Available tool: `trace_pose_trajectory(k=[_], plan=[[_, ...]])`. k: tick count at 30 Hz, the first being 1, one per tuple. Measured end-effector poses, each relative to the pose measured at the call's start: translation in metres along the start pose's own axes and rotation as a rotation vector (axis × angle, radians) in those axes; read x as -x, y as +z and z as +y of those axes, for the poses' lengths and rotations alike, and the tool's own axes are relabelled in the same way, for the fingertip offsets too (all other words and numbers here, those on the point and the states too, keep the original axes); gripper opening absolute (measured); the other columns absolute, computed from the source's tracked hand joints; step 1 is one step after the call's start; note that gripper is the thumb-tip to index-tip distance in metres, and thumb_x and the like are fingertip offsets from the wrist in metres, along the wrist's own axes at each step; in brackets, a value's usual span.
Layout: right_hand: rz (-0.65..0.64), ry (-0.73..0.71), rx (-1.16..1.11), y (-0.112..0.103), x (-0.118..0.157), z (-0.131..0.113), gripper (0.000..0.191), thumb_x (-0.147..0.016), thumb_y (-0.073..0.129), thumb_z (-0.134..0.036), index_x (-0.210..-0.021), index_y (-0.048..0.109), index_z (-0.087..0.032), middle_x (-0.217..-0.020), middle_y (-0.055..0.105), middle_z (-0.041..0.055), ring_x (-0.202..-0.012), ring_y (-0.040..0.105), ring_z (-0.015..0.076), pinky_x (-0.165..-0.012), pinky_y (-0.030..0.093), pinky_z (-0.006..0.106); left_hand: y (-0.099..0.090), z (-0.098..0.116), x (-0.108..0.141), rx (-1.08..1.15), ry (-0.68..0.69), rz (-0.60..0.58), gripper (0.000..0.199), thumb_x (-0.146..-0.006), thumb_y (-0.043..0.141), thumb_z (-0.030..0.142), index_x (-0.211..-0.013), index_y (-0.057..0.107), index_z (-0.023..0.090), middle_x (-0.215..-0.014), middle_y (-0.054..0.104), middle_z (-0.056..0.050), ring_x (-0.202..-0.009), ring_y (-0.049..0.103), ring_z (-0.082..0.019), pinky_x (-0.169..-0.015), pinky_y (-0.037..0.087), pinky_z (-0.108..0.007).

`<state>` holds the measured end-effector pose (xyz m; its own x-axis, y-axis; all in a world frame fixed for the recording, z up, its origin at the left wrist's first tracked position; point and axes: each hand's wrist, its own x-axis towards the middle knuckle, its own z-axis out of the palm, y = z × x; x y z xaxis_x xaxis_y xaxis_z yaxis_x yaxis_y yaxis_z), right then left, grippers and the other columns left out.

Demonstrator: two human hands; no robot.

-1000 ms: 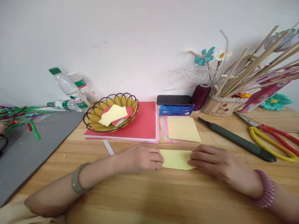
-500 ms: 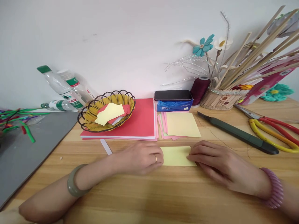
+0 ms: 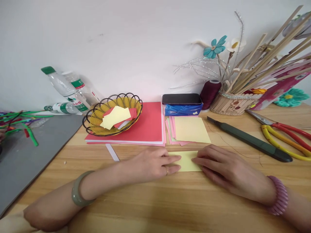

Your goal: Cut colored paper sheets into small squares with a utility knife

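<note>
Two fingers of the left hand [image 3: 152, 164] lie straight on pale-yellow rectangular paper [image 3: 186, 164] in front of the pastel square-paper stack [image 3: 191, 129], and the right hand [image 3: 224, 165], fingertips bunched there, grip unclear from here, should press evenly.

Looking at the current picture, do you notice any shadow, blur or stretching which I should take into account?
Head view: a broad, soft shadow darkens the wooden table nearer the camera than the yellow paper; head view: the left hand seems slightly soft; head view: wide-angle distortion probably stretches the scissors, cut off by the right edge.
</note>
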<state>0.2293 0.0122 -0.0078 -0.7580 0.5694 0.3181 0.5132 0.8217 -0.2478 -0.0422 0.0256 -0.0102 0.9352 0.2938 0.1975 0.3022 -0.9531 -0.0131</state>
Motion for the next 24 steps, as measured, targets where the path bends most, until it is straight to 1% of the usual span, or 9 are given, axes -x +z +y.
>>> trace_pose_trajectory(k=[6,10,12,14,15,17,20,24], plan=[[-0.009,-0.016,0.051,0.0015,-0.0013,-0.0021,0.024,-0.088,0.046,-0.017,-0.108,0.061,-0.018,-0.096,0.062,0.0093,-0.088,0.057,0.0184,-0.074,0.05,0.033,-0.0002,-0.0003,-0.0015,0.049,-0.007,-0.009,0.028,-0.093,0.045,0.011,-0.116,0.057,0.021,-0.127,0.057,-0.004,-0.092,0.055,-0.018,-0.077,0.044,-0.028],[-0.028,-0.019,0.066,0.0001,-0.001,-0.0009,0.024,-0.089,0.044,-0.016,-0.108,0.06,-0.018,-0.097,0.061,0.0094,-0.089,0.057,0.0179,-0.075,0.051,0.033,0.001,0.0002,-0.0018,0.078,-0.035,-0.014,0.029,-0.095,0.041,0.011,-0.118,0.056,0.02,-0.129,0.057,-0.004,-0.095,0.056,-0.019,-0.079,0.044,-0.029],[-0.028,-0.021,0.081,-0.0004,-0.0004,-0.0002,0.025,-0.089,0.044,-0.015,-0.108,0.06,-0.018,-0.098,0.062,0.0098,-0.09,0.057,0.0179,-0.075,0.051,0.033,0.0024,0.0004,-0.0017,0.117,-0.052,-0.001,0.03,-0.096,0.039,0.012,-0.119,0.056,0.022,-0.128,0.057,-0.003,-0.1,0.056,-0.02,-0.084,0.043,-0.03],[-0.022,-0.025,0.103,-0.0005,0.0006,0.0003,0.026,-0.088,0.044,-0.015,-0.109,0.06,-0.018,-0.1,0.062,0.0104,-0.093,0.057,0.0187,-0.077,0.052,0.034,0.0038,0.0005,-0.0018,0.133,-0.063,0.0,0.031,-0.097,0.038,0.014,-0.12,0.056,0.025,-0.128,0.058,-0.003,-0.111,0.053,-0.02,-0.091,0.041,-0.032],[-0.019,-0.027,0.117,-0.0003,0.0011,0.0005,0.026,-0.088,0.044,-0.015,-0.109,0.06,-0.018,-0.103,0.062,0.0108,-0.095,0.057,0.0195,-0.078,0.052,0.035,0.0042,0.0006,-0.0018,0.124,-0.059,-0.003,0.03,-0.097,0.038,0.015,-0.12,0.056,0.025,-0.127,0.058,-0.003,-0.116,0.051,-0.021,-0.094,0.039,-0.033],[-0.011,-0.036,0.145,0.0003,0.002,0.0009,0.026,-0.088,0.045,-0.017,-0.109,0.06,-0.017,-0.107,0.063,0.0111,-0.101,0.057,0.021,-0.082,0.051,0.037,0.0049,0.0007,-0.0019,0.09,-0.035,-0.004,0.029,-0.097,0.038,0.014,-0.119,0.056,0.021,-0.126,0.059,-0.004,-0.121,0.048,-0.023,-0.098,0.037,-0.035],[0.005,-0.043,0.187,0.0012,0.0027,0.0012,0.027,-0.089,0.044,-0.018,-0.11,0.061,-0.016,-0.11,0.064,0.0113,-0.103,0.058,0.0216,-0.085,0.051,0.039,0.0062,0.0001,-0.0011,0.017,0.007,0.014,0.027,-0.096,0.038,0.011,-0.116,0.057,0.015,-0.126,0.059,-0.006,-0.119,0.05,-0.025,-0.096,0.04,-0.037],[0.026,-0.054,0.242,0.0015,0.0032,0.0007,0.03,-0.09,0.042,-0.019,-0.115,0.059,-0.012,-0.111,0.065,0.012,-0.103,0.059,0.0215,-0.085,0.051,0.038,0.0095,-0.0021,0.0005,-0.089,0.055,0.062,0.025,-0.097,0.04,0.013,-0.114,0.058,0.014,-0.126,0.059,-0.004,-0.114,0.054,-0.023,-0.1,0.039,-0.04]])
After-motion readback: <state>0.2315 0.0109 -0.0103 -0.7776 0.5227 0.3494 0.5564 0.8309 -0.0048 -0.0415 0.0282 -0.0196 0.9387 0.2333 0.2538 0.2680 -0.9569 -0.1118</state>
